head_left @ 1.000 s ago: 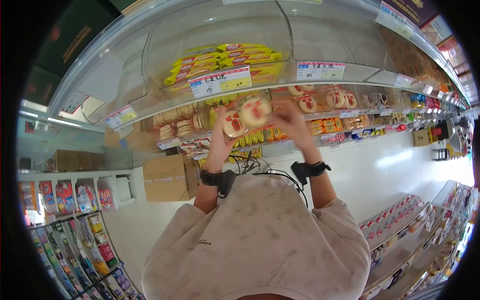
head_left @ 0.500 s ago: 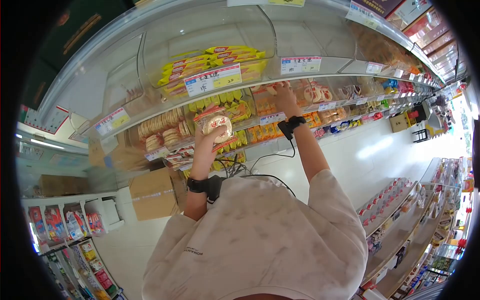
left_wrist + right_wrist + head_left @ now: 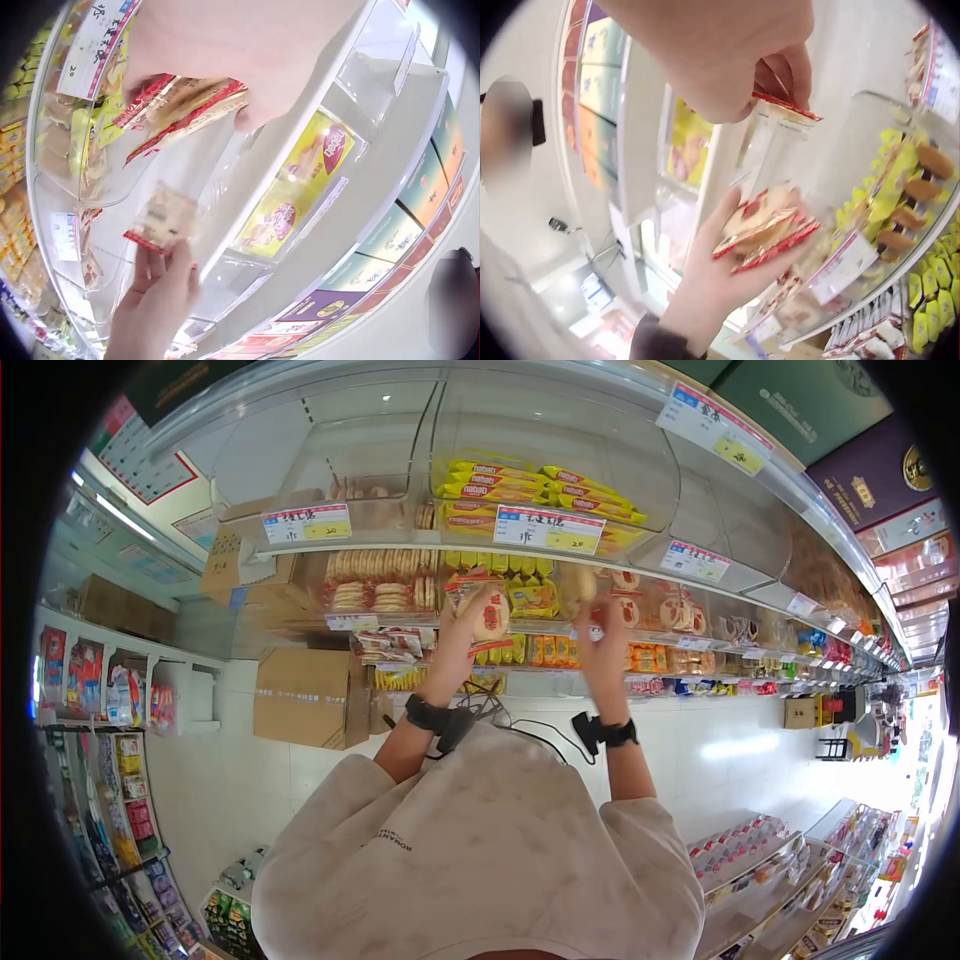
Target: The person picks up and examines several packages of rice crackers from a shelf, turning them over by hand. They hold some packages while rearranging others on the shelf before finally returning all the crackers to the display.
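Several rice cracker packets [image 3: 491,617], clear with red edges, lie stacked in my left hand [image 3: 452,652], which grips them with the thumb over the front. In the left wrist view the stack [image 3: 184,109] shows edge-on below the palm. To the right, my right hand [image 3: 604,650] pinches a single rice cracker packet [image 3: 166,214] by its red-edged end. This packet is blurred in the head view. The right wrist view has its clear wrapper [image 3: 776,146] hanging from the fingers, above the left hand's stack [image 3: 769,225]. Both hands are in front of the shelf's lower tier.
Yellow snack packs [image 3: 530,490] fill an upper clear bin behind price tags [image 3: 550,528]. Below are bins of stacked round crackers [image 3: 380,565] and more red-marked cracker packets [image 3: 680,612]. A cardboard box [image 3: 300,698] stands on the floor at the left, and cables hang before the chest.
The right hand held a cracker beside the left hand, then reached into the cracker bin on the right. Now it is back out with a packet. The left hand kept its packets; the head view shifted.
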### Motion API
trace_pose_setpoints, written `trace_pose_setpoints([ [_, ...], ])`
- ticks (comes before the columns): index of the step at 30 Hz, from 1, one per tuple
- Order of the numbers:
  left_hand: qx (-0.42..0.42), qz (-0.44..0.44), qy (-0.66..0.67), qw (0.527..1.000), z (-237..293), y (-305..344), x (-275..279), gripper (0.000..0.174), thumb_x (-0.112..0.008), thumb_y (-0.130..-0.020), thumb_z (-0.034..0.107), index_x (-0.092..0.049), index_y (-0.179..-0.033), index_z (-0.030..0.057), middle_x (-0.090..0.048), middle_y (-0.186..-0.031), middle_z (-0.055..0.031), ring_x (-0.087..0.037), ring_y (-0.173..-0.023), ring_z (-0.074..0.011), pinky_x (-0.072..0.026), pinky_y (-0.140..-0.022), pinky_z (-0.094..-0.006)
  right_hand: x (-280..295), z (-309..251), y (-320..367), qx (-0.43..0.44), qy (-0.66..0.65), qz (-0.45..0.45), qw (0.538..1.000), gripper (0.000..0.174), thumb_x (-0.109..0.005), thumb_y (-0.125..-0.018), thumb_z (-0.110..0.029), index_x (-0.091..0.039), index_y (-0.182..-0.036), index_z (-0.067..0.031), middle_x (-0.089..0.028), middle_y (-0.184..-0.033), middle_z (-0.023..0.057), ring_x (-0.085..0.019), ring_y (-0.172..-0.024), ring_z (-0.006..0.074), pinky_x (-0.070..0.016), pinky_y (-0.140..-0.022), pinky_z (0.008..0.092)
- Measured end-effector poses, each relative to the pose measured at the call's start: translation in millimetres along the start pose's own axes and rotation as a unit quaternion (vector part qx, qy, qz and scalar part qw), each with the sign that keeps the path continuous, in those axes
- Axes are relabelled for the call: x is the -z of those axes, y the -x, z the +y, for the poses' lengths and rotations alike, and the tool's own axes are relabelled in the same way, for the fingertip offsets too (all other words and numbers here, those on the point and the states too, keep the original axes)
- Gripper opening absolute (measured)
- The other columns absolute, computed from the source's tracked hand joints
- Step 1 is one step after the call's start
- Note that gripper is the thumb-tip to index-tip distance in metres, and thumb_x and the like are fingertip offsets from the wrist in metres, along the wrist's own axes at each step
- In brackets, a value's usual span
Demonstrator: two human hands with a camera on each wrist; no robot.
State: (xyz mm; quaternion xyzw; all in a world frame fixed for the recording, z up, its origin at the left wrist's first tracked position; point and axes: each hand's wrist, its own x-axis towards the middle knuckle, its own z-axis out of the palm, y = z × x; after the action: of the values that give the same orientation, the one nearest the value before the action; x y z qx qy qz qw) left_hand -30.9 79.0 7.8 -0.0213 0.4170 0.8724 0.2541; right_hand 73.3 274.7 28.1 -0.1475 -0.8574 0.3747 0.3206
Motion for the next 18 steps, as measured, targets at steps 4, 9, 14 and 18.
trace_pose_setpoints([
  [4, 0.004, -0.015, 0.052, 0.999, -12, -2, -16, 0.051, -0.071, -0.096, 0.035, -0.052, -0.133, 0.0046, -0.065, -0.118, -0.0099, -0.068, -0.103, -0.0166, -0.0594, -0.08, -0.031, -27, -54, 25, 0.103, -0.023, -0.082, 0.991, 0.041, -0.073, -0.085, -0.008, -0.063, -0.125, -0.0036, -0.068, -0.11, 0.0156, -0.066, -0.098, 0.0318, -0.0537, -0.088, 0.0406],
  [9, 0.01, -0.044, 0.011, 0.999, 4, 11, -19, 0.053, -0.07, -0.096, 0.021, -0.048, -0.141, 0.0072, -0.063, -0.123, -0.0099, -0.066, -0.106, -0.0177, -0.0584, -0.085, -0.0322, -16, -74, 27, 0.173, -0.016, -0.114, 0.978, 0.042, -0.074, -0.084, -0.008, -0.066, -0.125, -0.0039, -0.063, -0.128, 0.0166, -0.059, -0.117, 0.0336, -0.05, -0.098, 0.0444],
  [14, -0.028, -0.077, -0.027, 0.996, -3, 12, 5, 0.058, -0.07, -0.091, 0.011, -0.046, -0.144, 0.0087, -0.062, -0.126, -0.0088, -0.065, -0.113, -0.0204, -0.0577, -0.09, -0.0344, 5, -16, 8, 0.075, -0.086, -0.072, 0.991, 0.029, -0.067, -0.088, -0.007, -0.069, -0.117, -0.0041, -0.068, -0.112, 0.0185, -0.065, -0.107, 0.0346, -0.0509, -0.092, 0.0422],
  [18, -0.004, -0.065, 0.025, 0.998, 13, 21, -3, 0.06, -0.07, -0.091, 0.013, -0.045, -0.145, 0.0074, -0.061, -0.129, -0.0098, -0.063, -0.115, -0.0206, -0.0568, -0.091, -0.0349, 46, 138, -69, -0.152, 0.208, -0.108, 0.96, 0.027, -0.064, -0.086, -0.019, -0.071, -0.107, -0.0025, -0.071, -0.096, 0.0223, -0.07, -0.091, 0.0386, -0.0552, -0.077, 0.0463],
])
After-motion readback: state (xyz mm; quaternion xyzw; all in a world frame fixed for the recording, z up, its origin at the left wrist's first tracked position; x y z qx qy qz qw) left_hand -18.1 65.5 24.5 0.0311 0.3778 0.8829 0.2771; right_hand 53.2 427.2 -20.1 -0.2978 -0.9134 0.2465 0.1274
